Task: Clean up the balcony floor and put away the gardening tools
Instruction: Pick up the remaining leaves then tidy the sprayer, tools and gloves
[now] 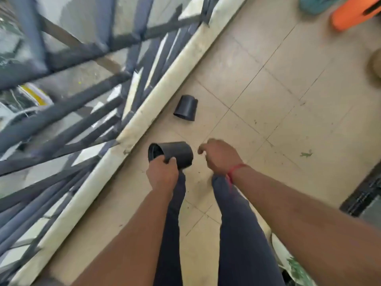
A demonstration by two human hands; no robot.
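At frame centre, your left hand (162,174) grips a black pot (177,153) by its rim. Your right hand (220,155) hangs beside it, loosely curled and empty. A second pot (185,108) lies just above; a slipping rim hold could drop yours through the railing (88,53) at left.

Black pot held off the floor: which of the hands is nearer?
Left. The left hand grips the black pot near its open end; the right hand is just to its right, apart from it, holding nothing.
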